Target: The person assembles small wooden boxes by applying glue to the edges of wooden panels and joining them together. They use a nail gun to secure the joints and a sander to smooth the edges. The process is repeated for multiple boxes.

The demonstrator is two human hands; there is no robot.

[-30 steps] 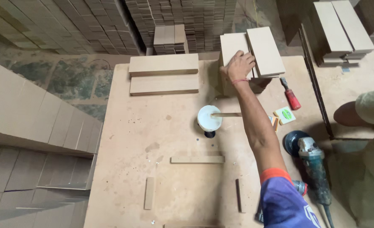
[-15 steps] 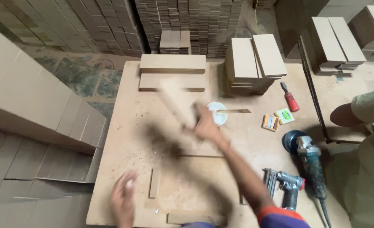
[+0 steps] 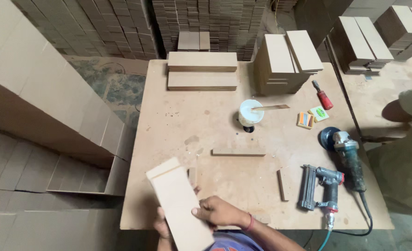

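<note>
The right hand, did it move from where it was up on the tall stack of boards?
Yes. The right hand has come off the tall stack of boards to the table's near edge, where it grips flat boards.

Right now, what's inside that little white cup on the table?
A flat wooden stick lies across the rim of the white cup, and something white shows inside. How full it is cannot be told, and the cup hides what it stands on.
</note>
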